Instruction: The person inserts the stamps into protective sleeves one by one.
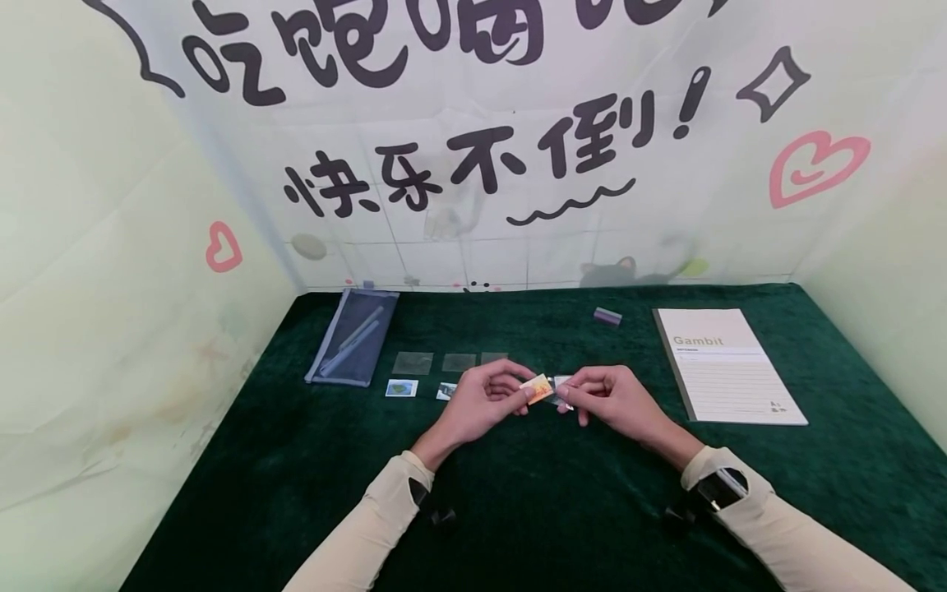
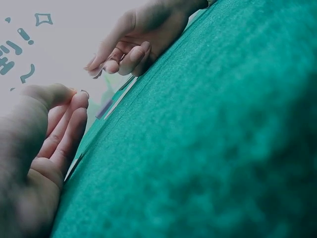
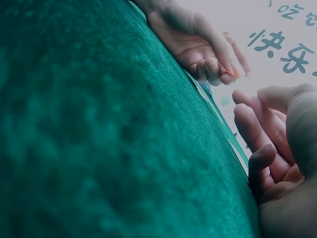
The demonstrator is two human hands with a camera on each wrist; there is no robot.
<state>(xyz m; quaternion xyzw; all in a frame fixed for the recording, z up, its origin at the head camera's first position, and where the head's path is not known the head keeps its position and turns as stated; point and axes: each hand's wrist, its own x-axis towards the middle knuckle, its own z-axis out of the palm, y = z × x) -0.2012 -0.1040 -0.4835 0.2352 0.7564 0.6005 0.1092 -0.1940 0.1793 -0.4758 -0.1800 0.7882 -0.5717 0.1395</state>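
Note:
Over the middle of the green cloth, my left hand [image 1: 481,400] pinches a small orange stamp [image 1: 539,388] between thumb and fingers. Facing it, my right hand [image 1: 617,403] pinches a small clear plastic sleeve [image 1: 560,383]. Stamp and sleeve are close together, edge to edge; whether they touch I cannot tell. In the right wrist view, only a thin orange edge of the stamp [image 3: 231,74] shows at the left fingertips. A blue-green stamp [image 1: 402,388] lies flat left of the hands, and another stamp [image 1: 445,391] is partly hidden by the left hand.
Clear sleeves [image 1: 413,363] lie in a row behind the stamps. A blue zip pouch with pens [image 1: 353,337] is at the back left. A purple eraser-like block [image 1: 607,316] lies at the back, and a Gambit notebook [image 1: 728,366] on the right.

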